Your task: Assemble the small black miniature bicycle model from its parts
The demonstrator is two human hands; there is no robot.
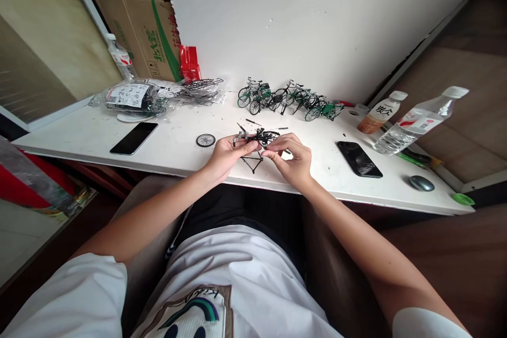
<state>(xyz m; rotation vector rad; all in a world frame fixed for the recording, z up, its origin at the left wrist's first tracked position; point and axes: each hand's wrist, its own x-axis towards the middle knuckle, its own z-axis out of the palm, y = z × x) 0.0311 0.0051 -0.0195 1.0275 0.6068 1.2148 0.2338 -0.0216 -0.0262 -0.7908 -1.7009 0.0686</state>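
Small black model bicycle parts [261,137] are held between both hands over the white table, close to its front edge. My left hand [229,156] has its thumb and fingers closed on them from the left. From the right, my right hand [291,157] pinches at the same parts; the exact piece between its fingertips is too small to tell. A thin dark frame piece [252,161] shows just below the fingers. To the left of my left hand lies a loose spoked wheel [205,140]. Small dark rods [253,122] lie beyond the hands.
Several model bicycles [289,97] stand at the back. Plastic-bagged parts [134,97] and a phone [133,138] are on the left. Toward the right are another phone [359,159], an orange-brown bottle [382,112], a water bottle [422,121] and a dark oval object [422,183].
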